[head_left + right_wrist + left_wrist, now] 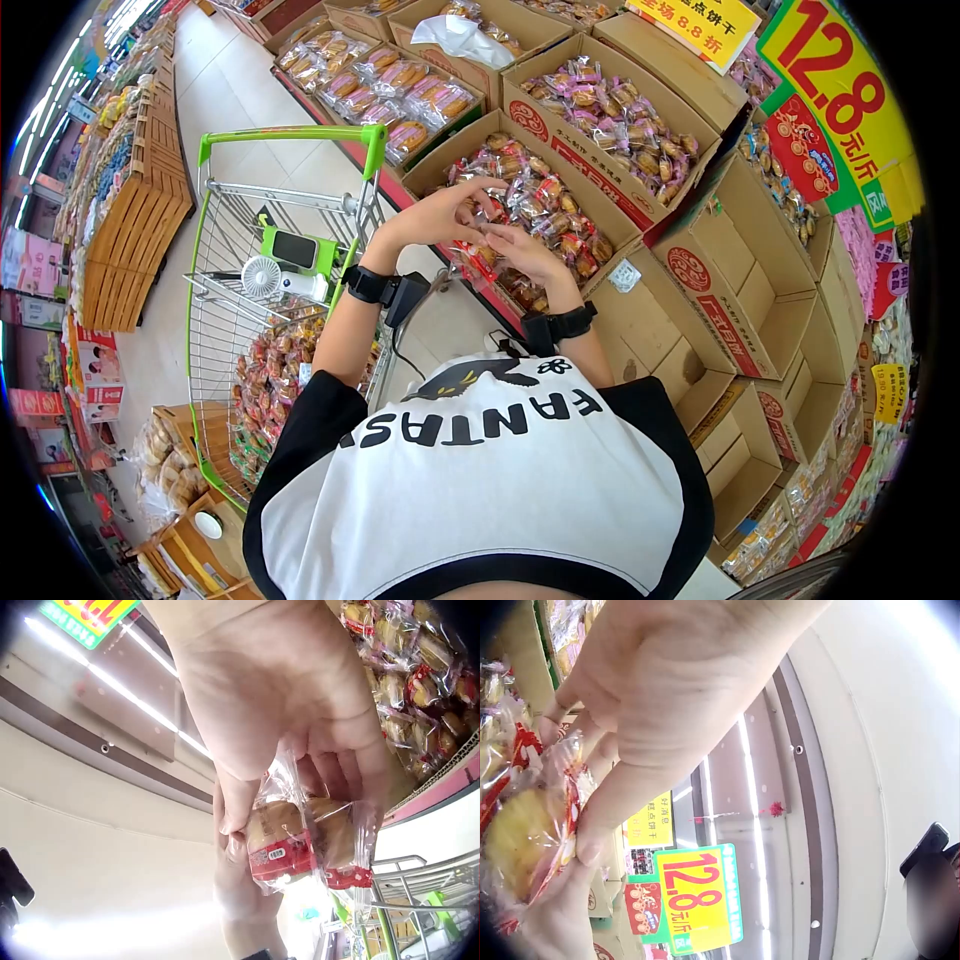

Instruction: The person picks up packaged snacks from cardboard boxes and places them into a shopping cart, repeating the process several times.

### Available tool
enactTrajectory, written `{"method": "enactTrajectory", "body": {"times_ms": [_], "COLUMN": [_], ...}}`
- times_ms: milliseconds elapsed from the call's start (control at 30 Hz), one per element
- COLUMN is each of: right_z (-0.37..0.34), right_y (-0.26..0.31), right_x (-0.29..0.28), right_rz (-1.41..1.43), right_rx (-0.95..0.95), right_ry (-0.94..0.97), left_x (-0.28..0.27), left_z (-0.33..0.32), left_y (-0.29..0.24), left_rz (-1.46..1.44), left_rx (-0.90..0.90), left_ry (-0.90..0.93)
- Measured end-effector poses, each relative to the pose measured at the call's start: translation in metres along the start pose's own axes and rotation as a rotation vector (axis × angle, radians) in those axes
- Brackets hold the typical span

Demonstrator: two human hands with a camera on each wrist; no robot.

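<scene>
Over a carton (620, 250) of red-and-clear wrapped pastries (545, 205), my left hand (440, 215) and right hand (530, 255) are close together. The left wrist view shows a yellowish pastry in a clear and red wrapper (525, 840) against my left thumb and fingers. In the right wrist view, two small wrapped pastries (281, 851) lie side by side under my right hand (285, 697), its fingers curled behind them. Behind that thumb, the left hand (244, 889) meets the packets from the other side.
At left stands a green-handled shopping cart (285, 130) holding bagged snacks (280, 385), a small fan (262, 277) and a phone (295, 248). More cartons of pastries (620, 120) lie beyond. Open cartons (650, 320) stand at right. A price sign (830, 80) hangs upper right.
</scene>
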State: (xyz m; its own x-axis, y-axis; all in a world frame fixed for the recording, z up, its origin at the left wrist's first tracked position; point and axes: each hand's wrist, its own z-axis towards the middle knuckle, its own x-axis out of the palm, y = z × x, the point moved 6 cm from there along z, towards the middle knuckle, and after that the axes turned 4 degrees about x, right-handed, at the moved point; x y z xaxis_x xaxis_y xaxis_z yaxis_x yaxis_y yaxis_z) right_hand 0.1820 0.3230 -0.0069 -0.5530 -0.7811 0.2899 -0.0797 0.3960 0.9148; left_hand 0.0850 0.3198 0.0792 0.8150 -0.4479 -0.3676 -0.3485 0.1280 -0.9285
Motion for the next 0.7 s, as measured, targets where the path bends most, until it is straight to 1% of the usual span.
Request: {"method": "enactTrajectory", "body": {"times_ms": [33,67,100,133,200,233,300,333,367,400,467,500,533,567,633,700], "right_z": [0.002,0.003,0.002,0.000,-0.001,0.000,0.000,-0.001,-0.002,0.000,0.006,0.009,0.010,0.010,0.012,0.011], "right_y": [-0.002,-0.002,-0.001,0.001,0.004,0.006,0.011,0.015,0.017,0.014,0.006,0.004,0.005,0.007,0.005,0.005], "right_x": [-0.001,0.000,0.001,0.002,0.004,0.005,0.007,0.006,0.004,0.003,-0.007,-0.007,-0.010,-0.014,-0.015,-0.014], "right_rz": [0.040,0.080,0.079,0.093,0.105,0.120,0.133,0.139,0.146,0.146,0.228,0.227,0.217,0.207,0.193,0.178], "right_rx": [-0.028,-0.057,-0.057,-0.060,-0.063,-0.074,-0.087,-0.095,-0.102,-0.103,-0.144,-0.144,-0.201,-0.257,-0.266,-0.272], "right_ry": [0.035,0.069,0.069,0.070,0.072,0.046,0.019,-0.027,-0.072,-0.072,-0.140,-0.138,-0.188,-0.238,-0.247,-0.256], "left_x": [0.001,-0.002,-0.005,-0.004,-0.015,-0.014,-0.026,-0.029,-0.028,-0.027,-0.024,-0.017,-0.010,-0.006,0.006,0.010], "left_z": [0.001,0.001,0.002,0.003,0.000,0.001,-0.004,-0.007,-0.009,-0.012,-0.020,-0.022,-0.024,-0.028,-0.032,-0.037], "left_y": [0.001,0.000,-0.001,-0.002,-0.001,0.004,0.008,0.012,0.013,0.013,0.013,0.016,0.019,0.023,0.033,0.038], "left_rz": [0.000,0.010,0.020,0.020,0.040,0.040,-0.119,-0.095,-0.095,-0.093,-0.089,-0.047,-0.005,-0.005,-0.018,-0.006], "left_rx": [0.000,0.027,0.054,0.055,-0.002,-0.001,0.185,0.144,0.145,0.123,0.102,0.070,0.038,0.038,0.041,0.042], "left_ry": [0.000,-0.059,-0.118,-0.119,-0.359,-0.360,-0.607,-0.686,-0.686,-0.683,-0.684,-0.617,-0.551,-0.552,-0.471,-0.458]}}
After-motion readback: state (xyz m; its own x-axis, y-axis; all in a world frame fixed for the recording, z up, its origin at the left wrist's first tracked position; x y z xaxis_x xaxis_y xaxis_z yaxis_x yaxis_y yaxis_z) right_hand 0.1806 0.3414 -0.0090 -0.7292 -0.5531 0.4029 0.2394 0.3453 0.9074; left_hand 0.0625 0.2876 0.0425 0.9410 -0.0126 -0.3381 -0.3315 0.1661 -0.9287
